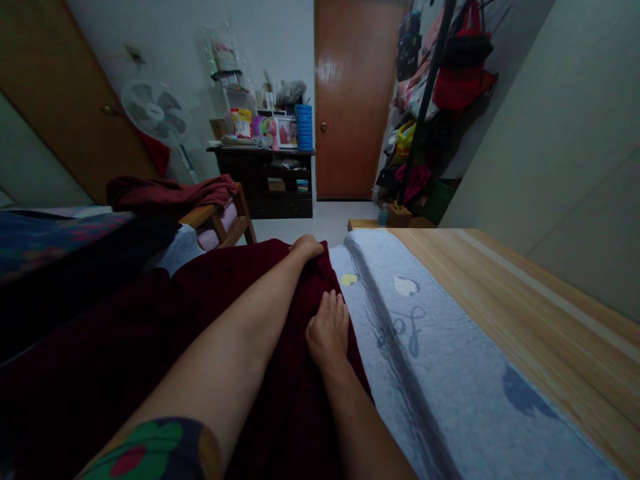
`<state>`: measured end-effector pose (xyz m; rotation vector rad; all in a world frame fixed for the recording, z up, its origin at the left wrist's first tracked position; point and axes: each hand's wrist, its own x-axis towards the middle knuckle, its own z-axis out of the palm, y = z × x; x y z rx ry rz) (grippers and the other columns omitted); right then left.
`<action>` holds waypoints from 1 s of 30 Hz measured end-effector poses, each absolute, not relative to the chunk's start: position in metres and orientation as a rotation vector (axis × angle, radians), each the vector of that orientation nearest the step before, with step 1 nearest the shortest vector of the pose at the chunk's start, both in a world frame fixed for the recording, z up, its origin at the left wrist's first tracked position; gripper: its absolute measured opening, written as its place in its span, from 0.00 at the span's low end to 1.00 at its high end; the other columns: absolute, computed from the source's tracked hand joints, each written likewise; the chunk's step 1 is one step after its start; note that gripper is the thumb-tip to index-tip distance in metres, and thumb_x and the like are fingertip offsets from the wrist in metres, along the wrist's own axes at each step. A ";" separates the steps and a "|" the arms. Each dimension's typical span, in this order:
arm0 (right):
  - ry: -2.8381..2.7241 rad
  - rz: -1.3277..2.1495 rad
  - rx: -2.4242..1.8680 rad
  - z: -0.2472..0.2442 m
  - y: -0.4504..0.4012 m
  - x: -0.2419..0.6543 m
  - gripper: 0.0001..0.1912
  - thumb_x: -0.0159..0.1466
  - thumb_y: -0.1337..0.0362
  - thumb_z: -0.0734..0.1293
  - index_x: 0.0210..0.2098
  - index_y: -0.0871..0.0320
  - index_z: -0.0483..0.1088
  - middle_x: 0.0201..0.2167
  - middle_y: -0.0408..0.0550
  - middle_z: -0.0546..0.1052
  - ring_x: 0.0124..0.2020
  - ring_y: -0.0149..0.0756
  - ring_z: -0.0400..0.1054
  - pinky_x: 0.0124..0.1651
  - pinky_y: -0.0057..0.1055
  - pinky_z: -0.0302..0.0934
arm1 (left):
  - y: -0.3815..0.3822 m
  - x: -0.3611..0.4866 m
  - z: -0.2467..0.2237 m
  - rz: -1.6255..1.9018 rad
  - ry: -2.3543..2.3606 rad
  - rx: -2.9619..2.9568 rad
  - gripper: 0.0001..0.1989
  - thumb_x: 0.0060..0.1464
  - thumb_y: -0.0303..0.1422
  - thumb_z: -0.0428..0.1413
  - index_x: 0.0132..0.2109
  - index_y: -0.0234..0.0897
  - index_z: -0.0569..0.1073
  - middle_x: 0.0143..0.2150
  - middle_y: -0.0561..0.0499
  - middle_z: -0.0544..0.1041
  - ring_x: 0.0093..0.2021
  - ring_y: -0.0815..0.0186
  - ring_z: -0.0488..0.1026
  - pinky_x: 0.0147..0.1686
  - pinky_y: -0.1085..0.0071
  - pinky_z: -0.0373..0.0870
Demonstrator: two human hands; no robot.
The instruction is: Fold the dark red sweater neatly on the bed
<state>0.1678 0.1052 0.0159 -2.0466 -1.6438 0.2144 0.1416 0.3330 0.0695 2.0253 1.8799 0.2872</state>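
A dark red cloth (270, 273) spreads over the left and middle of the surface, its right edge lying on a grey-blue quilted mat (450, 347). At the far edge of the cloth is my left hand (307, 247), closed, with its fingers mostly hidden; it appears to grip the cloth near its far right corner. Nearer to me, my right hand (330, 328) lies flat on the cloth beside its right edge, fingers stretched forward. The mat shows heart shapes and a dark grey stripe.
Bare wooden board (550, 300) runs along the right. Clothes (170, 193) drape over a wooden frame (235, 223) at the left. Farther back stand a white fan (156, 112), a dark cabinet (260, 183), a brown door (355, 100) and a black pole (425, 100) beside hanging bags (460, 73).
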 end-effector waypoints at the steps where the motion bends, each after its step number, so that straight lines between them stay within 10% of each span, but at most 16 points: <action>1: -1.645 0.217 -2.050 0.016 0.105 0.168 0.31 0.60 0.72 0.56 0.63 0.73 0.57 0.66 0.64 0.56 0.68 0.52 0.46 0.66 0.47 0.40 | 0.336 0.145 0.073 0.273 1.876 2.050 0.16 0.42 0.36 0.64 0.40 0.35 0.78 0.42 0.37 0.80 0.50 0.50 0.75 0.46 0.64 0.69; 13: -1.620 0.230 -2.031 0.017 0.106 0.168 0.30 0.60 0.74 0.55 0.63 0.72 0.58 0.65 0.66 0.57 0.68 0.51 0.47 0.66 0.48 0.42 | 0.338 0.142 0.066 0.246 1.860 2.020 0.24 0.38 0.46 0.66 0.39 0.33 0.79 0.39 0.40 0.81 0.42 0.52 0.77 0.37 0.69 0.70; 17: -1.592 0.208 -2.028 0.016 0.107 0.167 0.33 0.59 0.75 0.53 0.65 0.75 0.53 0.65 0.65 0.57 0.68 0.50 0.47 0.66 0.47 0.42 | 0.338 0.143 0.061 0.375 1.800 2.016 0.21 0.52 0.46 0.58 0.43 0.33 0.78 0.39 0.45 0.81 0.37 0.62 0.78 0.32 0.73 0.69; 30: -1.596 0.212 -2.034 0.014 0.106 0.168 0.34 0.59 0.73 0.54 0.64 0.77 0.53 0.65 0.68 0.56 0.68 0.53 0.46 0.66 0.47 0.41 | 0.308 0.144 0.043 0.650 1.814 2.396 0.24 0.57 0.41 0.55 0.58 0.37 0.65 0.61 0.37 0.65 0.62 0.46 0.57 0.59 0.53 0.54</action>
